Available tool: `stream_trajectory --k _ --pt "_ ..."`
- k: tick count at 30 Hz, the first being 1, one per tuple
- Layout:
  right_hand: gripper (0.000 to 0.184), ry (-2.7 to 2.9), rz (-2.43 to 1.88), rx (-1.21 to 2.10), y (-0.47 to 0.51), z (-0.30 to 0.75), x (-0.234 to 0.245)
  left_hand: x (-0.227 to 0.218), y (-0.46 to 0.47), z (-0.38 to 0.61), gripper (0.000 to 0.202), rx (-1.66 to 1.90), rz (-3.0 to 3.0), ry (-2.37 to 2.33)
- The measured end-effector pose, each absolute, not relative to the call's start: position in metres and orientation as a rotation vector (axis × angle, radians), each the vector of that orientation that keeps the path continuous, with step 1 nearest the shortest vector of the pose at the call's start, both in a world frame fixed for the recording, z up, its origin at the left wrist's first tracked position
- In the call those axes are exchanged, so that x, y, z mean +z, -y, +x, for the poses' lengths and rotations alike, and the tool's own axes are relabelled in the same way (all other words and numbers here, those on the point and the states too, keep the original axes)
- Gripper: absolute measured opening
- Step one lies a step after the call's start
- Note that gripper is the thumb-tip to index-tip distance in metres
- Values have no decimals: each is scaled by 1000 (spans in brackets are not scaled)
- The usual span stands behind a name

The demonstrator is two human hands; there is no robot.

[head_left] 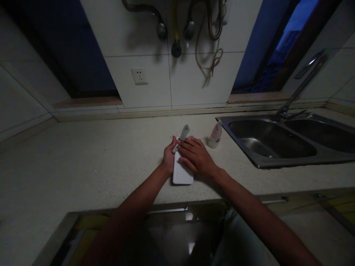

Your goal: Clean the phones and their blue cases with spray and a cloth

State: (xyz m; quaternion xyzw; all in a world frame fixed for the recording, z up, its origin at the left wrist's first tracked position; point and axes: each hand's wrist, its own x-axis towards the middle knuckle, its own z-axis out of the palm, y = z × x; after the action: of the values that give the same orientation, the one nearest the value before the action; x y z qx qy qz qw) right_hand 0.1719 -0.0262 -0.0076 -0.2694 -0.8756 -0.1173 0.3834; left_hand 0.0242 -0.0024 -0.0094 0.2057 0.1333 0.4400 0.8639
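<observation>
A white phone-like slab (183,174) with rounded corners lies on the countertop, pointing away from me. My left hand (168,157) grips its left edge, thumb up near the far end; the other fingers are mostly hidden. Across the slab's upper part lies my right hand (196,155), fingers stretched out to the left and thumb apart below them. A narrow greyish strip (184,132) with a dark mark sticks up at the far end, between the two hands. Whether it is stuck to the slab I cannot tell.
Right of my hands, a small crumpled translucent bag (215,136) stands on the pale countertop (111,159). Beyond it is a steel double sink (257,162) with a tall faucet (301,83). Hoses (176,29) and a socket (139,76) are on the tiled wall.
</observation>
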Motion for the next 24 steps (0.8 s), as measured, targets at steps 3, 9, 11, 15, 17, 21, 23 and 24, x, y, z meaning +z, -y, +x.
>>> stream_trajectory --k 3,9,11,15,17,21,23,24 --pt "26 2233 -566 -295 29 170 -4 -2 4 23 68 979 427 -250" --pt "16 2040 -407 -242 31 175 1 4 7 21 80 1020 447 -220" --pt "17 1947 -476 -212 32 179 3 3 6 21 79 1002 458 -192" --pt "17 1814 -584 -193 32 181 3 3 6 21 74 958 456 -198" --pt "15 1801 -596 -197 31 180 2 5 6 21 73 946 439 -219" --pt "16 1869 -617 -211 26 177 -4 8 9 23 75 913 416 -230" --pt "18 1913 -606 -209 24 177 -7 7 10 23 76 886 413 -223" --pt "20 1925 -597 -203 24 177 -8 7 10 24 77 875 415 -223"
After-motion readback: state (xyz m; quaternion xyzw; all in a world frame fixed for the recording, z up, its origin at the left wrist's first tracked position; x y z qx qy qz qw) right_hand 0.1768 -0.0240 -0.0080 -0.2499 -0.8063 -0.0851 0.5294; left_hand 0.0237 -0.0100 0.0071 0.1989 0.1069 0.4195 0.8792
